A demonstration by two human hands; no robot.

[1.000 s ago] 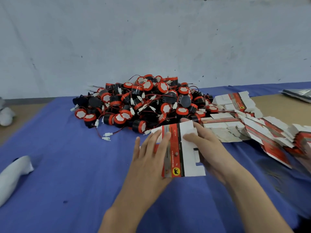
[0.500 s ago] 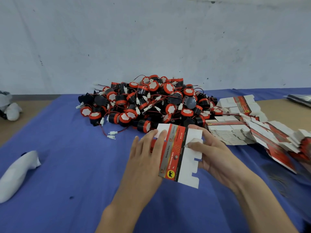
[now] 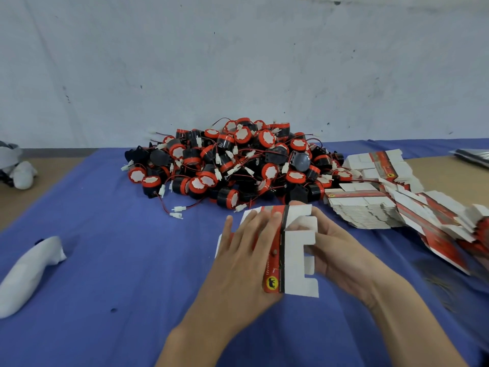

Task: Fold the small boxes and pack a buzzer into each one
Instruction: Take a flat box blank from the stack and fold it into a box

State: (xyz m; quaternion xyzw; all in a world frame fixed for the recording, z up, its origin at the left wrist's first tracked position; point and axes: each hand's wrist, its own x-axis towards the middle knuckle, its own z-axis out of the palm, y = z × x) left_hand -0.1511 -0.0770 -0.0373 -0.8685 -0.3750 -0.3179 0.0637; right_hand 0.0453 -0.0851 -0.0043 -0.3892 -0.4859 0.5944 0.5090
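While both hands work on it, a flat box blank (image 3: 289, 250) sits over the blue cloth (image 3: 105, 260), at the near middle of the table. Its left part is printed red with a yellow round logo at the near end; its right part is plain white with notched flaps. The left hand (image 3: 246, 263) lies on the red part, fingers straight and spread, pressing it. The right hand (image 3: 344, 258) grasps the white flap side, fingers curled behind the card. Whether the blank touches the cloth cannot be told.

Just beyond it rises a heap of buzzers (image 3: 232, 162), black with red and white caps, trailing thin wires with white plugs. To the right, fanned stacks of flat blanks (image 3: 370, 207) run toward the near edge. A white wrapped bundle (image 3: 26, 271) lies well apart at far left.
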